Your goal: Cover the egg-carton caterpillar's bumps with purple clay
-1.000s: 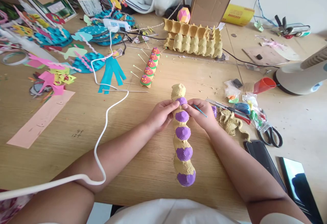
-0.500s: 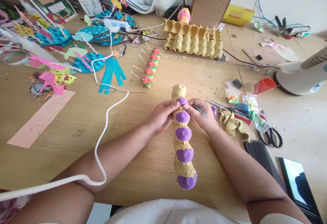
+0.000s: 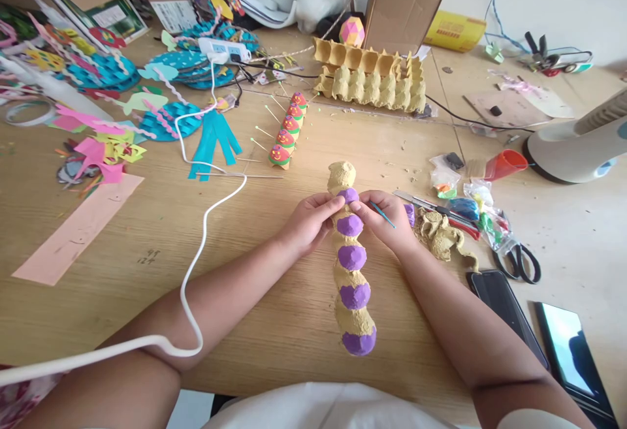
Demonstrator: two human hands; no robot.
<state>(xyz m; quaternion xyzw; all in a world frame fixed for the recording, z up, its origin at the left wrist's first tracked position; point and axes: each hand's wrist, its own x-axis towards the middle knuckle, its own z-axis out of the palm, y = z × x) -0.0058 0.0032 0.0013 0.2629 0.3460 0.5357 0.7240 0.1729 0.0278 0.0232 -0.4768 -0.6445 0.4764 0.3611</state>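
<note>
Between my hands is a long strip of egg carton [image 3: 349, 277], tan, with purple clay patches on several of its bumps. The far bump is bare. My left hand [image 3: 313, 220] grips the strip from the left, its thumb on the second bump from the far end. My right hand [image 3: 385, 217] holds the same bump from the right, thumb and fingers closed against it. A thin blue stick [image 3: 382, 214] is tucked among the right hand's fingers. A lump of purple clay [image 3: 410, 214] lies just beyond that hand.
A painted egg-carton caterpillar [image 3: 289, 130] and uncut egg cartons [image 3: 377, 86] lie farther back. At right are a craft knife [image 3: 431, 205], carton scraps [image 3: 441, 236], scissors [image 3: 522, 264] and two phones [image 3: 507, 308]. A white cable [image 3: 193, 272] crosses my left arm.
The strip's near end has shifted slightly up in view. Both hands keep nearly the same place and hold on it.
</note>
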